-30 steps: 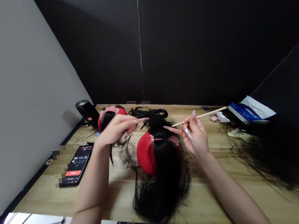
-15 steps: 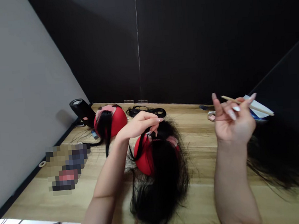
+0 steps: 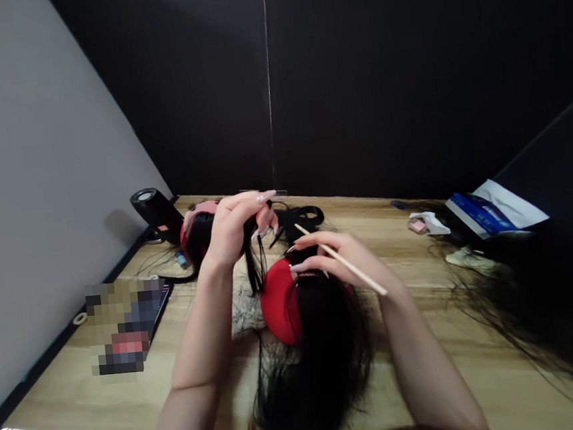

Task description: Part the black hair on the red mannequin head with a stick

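On the table a red head form (image 3: 277, 309) carries long black hair (image 3: 328, 345) that spreads towards the front edge. My left hand (image 3: 235, 229) is raised above and left of it, fingers pinched together, and a lock of black hair (image 3: 255, 264) hangs from them. A pale wooden stick (image 3: 354, 267) lies slantwise in my right hand (image 3: 348, 256). The right fingertips are at the top of the red form, by the hair's parting. What they touch there is partly hidden. Behind my left hand stands a second form with a pink cap (image 3: 201, 212) and black hair, partly covered.
A black cylindrical speaker (image 3: 153, 213) stands at the back left, with a blue spool (image 3: 181, 259) near it. Coiled black hair (image 3: 311, 214) lies at the back. At right are a blue and white packet (image 3: 490, 214), white tissue (image 3: 432, 223) and a large hair bundle (image 3: 539, 293).
My right hand has come left with the stick, from the table's right side to the red form. My left hand has moved up and left, away from the form, with the lock of hair.
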### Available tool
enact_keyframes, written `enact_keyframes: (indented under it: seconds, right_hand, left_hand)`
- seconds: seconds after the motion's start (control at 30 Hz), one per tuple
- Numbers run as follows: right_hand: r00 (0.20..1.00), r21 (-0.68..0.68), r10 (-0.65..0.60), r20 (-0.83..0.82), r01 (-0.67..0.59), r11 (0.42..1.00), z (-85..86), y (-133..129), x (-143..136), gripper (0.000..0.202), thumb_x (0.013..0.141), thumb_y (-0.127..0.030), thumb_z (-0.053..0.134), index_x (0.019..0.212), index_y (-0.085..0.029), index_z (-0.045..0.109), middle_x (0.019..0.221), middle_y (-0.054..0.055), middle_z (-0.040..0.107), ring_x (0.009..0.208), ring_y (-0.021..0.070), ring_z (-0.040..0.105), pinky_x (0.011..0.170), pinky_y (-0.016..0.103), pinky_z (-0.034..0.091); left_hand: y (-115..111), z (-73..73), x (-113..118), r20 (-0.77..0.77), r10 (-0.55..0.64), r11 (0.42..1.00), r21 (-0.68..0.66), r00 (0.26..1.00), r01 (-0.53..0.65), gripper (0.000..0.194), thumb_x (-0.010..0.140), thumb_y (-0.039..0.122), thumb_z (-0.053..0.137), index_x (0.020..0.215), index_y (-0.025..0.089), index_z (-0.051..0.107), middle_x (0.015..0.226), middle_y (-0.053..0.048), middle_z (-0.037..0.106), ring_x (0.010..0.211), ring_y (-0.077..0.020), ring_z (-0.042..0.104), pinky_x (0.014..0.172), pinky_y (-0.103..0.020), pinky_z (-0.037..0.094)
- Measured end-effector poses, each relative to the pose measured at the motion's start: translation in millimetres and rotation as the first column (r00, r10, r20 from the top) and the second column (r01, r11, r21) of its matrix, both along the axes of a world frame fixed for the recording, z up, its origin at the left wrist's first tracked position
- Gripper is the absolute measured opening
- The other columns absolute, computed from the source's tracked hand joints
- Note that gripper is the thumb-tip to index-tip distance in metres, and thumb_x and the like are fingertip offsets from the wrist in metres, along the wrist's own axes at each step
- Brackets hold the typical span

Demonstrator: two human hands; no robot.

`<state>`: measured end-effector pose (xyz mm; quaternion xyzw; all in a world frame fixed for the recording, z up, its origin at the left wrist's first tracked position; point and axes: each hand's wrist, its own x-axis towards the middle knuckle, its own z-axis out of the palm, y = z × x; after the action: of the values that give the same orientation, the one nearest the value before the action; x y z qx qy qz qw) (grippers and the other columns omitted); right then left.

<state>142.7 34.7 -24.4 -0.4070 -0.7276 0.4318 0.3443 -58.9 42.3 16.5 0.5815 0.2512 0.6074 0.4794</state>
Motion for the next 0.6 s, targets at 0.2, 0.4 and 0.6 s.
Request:
enact_keyframes:
  seconds: [0.2, 0.4, 0.6]
  right_hand:
    - [0.986, -0.095, -0.008, -0.166, -0.008, 0.995, -8.9, 4.4, -9.1, 0.017, 0.076, -0.033, 0.074, 0.074, -0.017, 0.072, 0.063, 0.001, 0.069, 0.055, 0.0124, 0.063, 0.050, 0.021, 0.050]
    - [0.864, -0.148, -0.214, -0.455, 0.164, 0.975, 5.8, 13.9, 29.7, 0.027, 0.069, -0.035, 0.082, 0.073, -0.016, 0.062, 0.059, 0.000, 0.068, 0.050, 0.0130, 0.066, 0.049, 0.021, 0.057]
    - [0.664, -0.153, -0.468, -0.583, 0.476, 0.866, -18.4, 50.8, 70.3, 0.041, 0.058, -0.042, 0.087, 0.071, -0.017, 0.058, 0.061, 0.000, 0.067, 0.062, 0.0169, 0.072, 0.059, 0.022, 0.061]
  left_hand:
    - [-0.1, 3.7, -9.8, 0.104, 0.127, 0.989, 0.061, 0.986, -0.134, 0.037, 0.083, 0.027, 0.057, 0.050, 0.016, 0.046, 0.046, 0.003, 0.040, 0.045, -0.0078, 0.043, 0.063, -0.026, 0.052]
    - [1.7, 5.2, -19.1, 0.023, 0.331, 0.941, 0.065, 0.943, -0.332, 0.035, 0.085, 0.029, 0.055, 0.053, 0.017, 0.047, 0.050, 0.002, 0.045, 0.045, -0.0080, 0.044, 0.057, -0.023, 0.050]
    - [4.6, 1.7, -21.3, -0.037, 0.398, 0.916, 0.069, 0.916, -0.395, 0.035, 0.087, 0.028, 0.054, 0.055, 0.017, 0.049, 0.051, 0.002, 0.045, 0.046, -0.0085, 0.043, 0.054, -0.022, 0.045]
